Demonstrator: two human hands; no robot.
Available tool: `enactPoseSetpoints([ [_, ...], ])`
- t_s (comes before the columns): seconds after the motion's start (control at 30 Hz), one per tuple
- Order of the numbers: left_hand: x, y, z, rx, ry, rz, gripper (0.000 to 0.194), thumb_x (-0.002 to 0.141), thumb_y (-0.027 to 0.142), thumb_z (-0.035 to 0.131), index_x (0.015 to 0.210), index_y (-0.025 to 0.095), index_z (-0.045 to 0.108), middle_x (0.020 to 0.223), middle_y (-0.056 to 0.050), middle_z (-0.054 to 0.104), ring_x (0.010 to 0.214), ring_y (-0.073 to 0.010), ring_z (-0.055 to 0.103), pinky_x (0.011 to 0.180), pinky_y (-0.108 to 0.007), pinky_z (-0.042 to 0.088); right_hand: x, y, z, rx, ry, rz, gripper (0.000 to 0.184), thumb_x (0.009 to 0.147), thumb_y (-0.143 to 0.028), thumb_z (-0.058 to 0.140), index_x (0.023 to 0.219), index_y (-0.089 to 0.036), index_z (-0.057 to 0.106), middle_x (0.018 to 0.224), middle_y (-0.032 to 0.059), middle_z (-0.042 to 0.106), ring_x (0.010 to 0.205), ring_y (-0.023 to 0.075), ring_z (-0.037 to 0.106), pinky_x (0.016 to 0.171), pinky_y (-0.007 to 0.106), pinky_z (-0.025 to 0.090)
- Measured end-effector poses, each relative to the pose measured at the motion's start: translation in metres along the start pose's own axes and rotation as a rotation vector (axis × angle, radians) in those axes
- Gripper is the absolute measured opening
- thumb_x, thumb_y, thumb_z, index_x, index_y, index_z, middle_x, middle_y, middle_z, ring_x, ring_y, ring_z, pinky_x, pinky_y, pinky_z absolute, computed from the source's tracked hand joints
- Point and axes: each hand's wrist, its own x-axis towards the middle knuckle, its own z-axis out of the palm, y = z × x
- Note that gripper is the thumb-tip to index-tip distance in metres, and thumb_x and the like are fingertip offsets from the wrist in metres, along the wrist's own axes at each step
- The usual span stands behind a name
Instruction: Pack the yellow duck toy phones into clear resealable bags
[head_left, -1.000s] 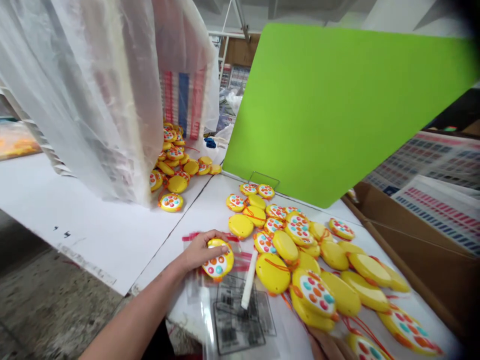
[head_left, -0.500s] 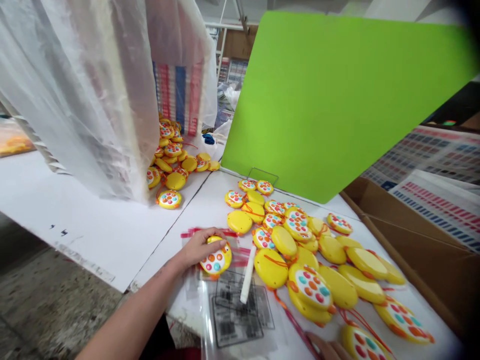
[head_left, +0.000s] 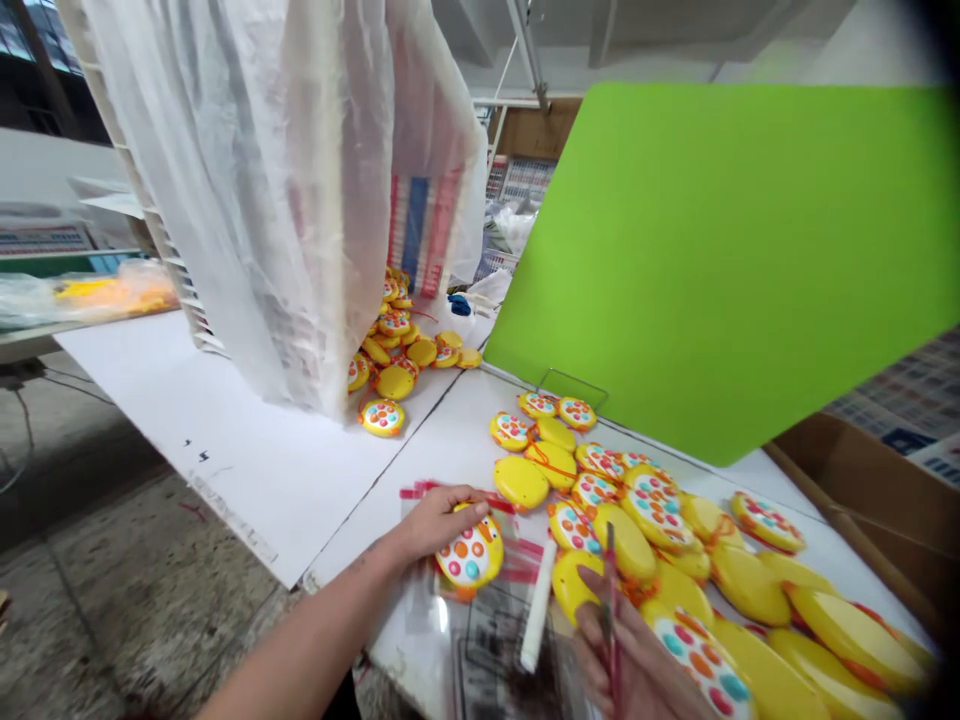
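Note:
My left hand is closed round the edge of an oval yellow toy, with its white, colour-dotted face turned up. Clear zip bags with pink-red strips lie under it on the table. In my right hand a thin reddish stick, which looks like a fine paintbrush, stands nearly upright with its dark end upward. Between the hands a white marker-like stick rests on the clear plastic. Many similar yellow toys with orange cords lie heaped beside and beyond my right hand.
A crate draped in white plastic stands on its side at the left, more yellow toys spilling from it. A large green board leans at the back right. A cardboard box stands past the table's right edge.
My right hand has come up from the bottom edge with the paintbrush, now raised upright. The left hand still holds the toy. The view has shifted, so things sit lower and further right.

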Motion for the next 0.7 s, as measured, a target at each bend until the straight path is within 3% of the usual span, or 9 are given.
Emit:
enactPoseSetpoints([
  [0.13, 0.0, 0.001, 0.0, 0.036, 0.001, -0.003, 0.05, 0.077, 0.059, 0.056, 0.095, 0.014, 0.067, 0.075, -0.004, 0.068, 0.065, -0.0163, 0.061, 0.058, -0.025, 0.044, 0.019, -0.041, 0.029, 0.042, 0.031, 0.104, 0.034, 0.079, -0.05, 0.063, 0.101, -0.025, 0.054, 0.053, -0.0073, 0.048, 0.035, 0.0063, 0.037, 0.033, 0.016, 0.026],
  [0.27, 0.0, 0.002, 0.0, 0.052, 0.0, 0.0, 0.047, 0.079, 0.057, 0.055, 0.095, 0.014, 0.067, 0.075, -0.004, 0.068, 0.065, -0.0161, 0.06, 0.058, -0.024, 0.044, 0.029, -0.067, 0.029, -0.04, 0.024, -0.041, 0.04, 0.071, -0.042, 0.071, 0.101, -0.024, 0.053, 0.069, 0.0004, 0.065, 0.054, 0.0149, 0.059, 0.048, 0.025, 0.048],
  [0.37, -0.001, 0.002, 0.001, 0.107, 0.011, 0.038, 0.044, 0.081, 0.054, 0.053, 0.095, 0.014, 0.067, 0.078, -0.004, 0.069, 0.068, -0.0164, 0.06, 0.061, -0.025, 0.045, 0.032, -0.053, 0.027, -0.182, 0.024, -0.121, 0.044, 0.068, -0.039, 0.074, 0.102, -0.024, 0.051, 0.082, 0.0043, 0.068, 0.063, 0.018, 0.063, 0.049, 0.026, 0.049],
  [0.43, -0.001, 0.002, 0.001, 0.16, 0.046, 0.082, 0.044, 0.083, 0.052, 0.05, 0.096, 0.014, 0.067, 0.078, -0.004, 0.068, 0.068, -0.0163, 0.06, 0.061, -0.024, 0.045, 0.034, -0.032, 0.03, -0.332, 0.019, -0.127, 0.043, 0.076, -0.046, 0.065, 0.11, -0.024, 0.05, 0.071, 0.001, 0.067, 0.054, 0.0157, 0.058, 0.042, 0.023, 0.045],
  [0.5, -0.002, 0.002, 0.001, 0.219, 0.105, 0.136, 0.042, 0.086, 0.05, 0.046, 0.096, 0.014, 0.067, 0.078, -0.004, 0.068, 0.069, -0.0161, 0.059, 0.061, -0.023, 0.044, 0.036, -0.011, 0.034, -0.508, 0.049, -0.181, 0.041, 0.082, -0.052, 0.054, 0.111, -0.023, 0.053, 0.066, 0.0005, 0.066, 0.05, 0.0162, 0.058, 0.042, 0.026, 0.048],
  [0.6, -0.001, 0.002, 0.0, 0.28, 0.208, 0.191, 0.039, 0.089, 0.045, 0.041, 0.093, 0.016, 0.066, 0.079, -0.003, 0.066, 0.072, -0.0154, 0.058, 0.063, -0.022, 0.043, 0.042, 0.008, 0.041, -0.836, 0.091, -0.445, 0.036, 0.084, -0.051, 0.05, 0.101, -0.022, 0.063, 0.086, 0.0068, 0.073, 0.074, 0.0223, 0.069, 0.065, 0.033, 0.058],
  [0.7, 0.001, 0.004, -0.001, 0.333, 0.232, 0.182, 0.037, 0.09, 0.042, 0.04, 0.087, 0.016, 0.066, 0.075, -0.001, 0.064, 0.07, -0.0145, 0.056, 0.063, -0.022, 0.042, 0.047, 0.013, 0.044, -1.08, 0.085, -0.719, 0.03, 0.087, -0.04, 0.047, 0.104, -0.023, 0.065, 0.104, 0.0073, 0.073, 0.094, 0.0234, 0.069, 0.078, 0.034, 0.058],
])
